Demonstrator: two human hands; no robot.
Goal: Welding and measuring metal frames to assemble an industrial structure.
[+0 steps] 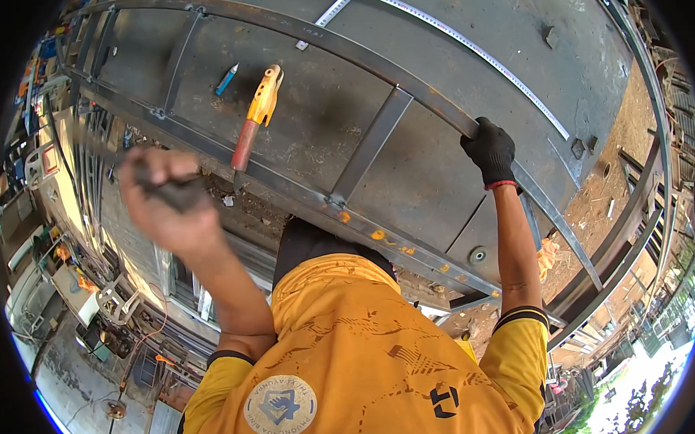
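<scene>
The head view looks down over a yellow jersey (353, 370) at a steel ladder-like frame (375, 139) lying on a grey metal worktable (434, 53). The left hand (167, 200), bare and blurred, is raised near the frame's near rail and closed around a dark tool (170, 191) too smeared to identify. The right hand (491, 152), in a black glove, grips the frame's far rail. A yellow-and-red handled tool (256, 117) and a blue marker (226, 80) lie on the table, with a steel ruler (464, 44) beyond
</scene>
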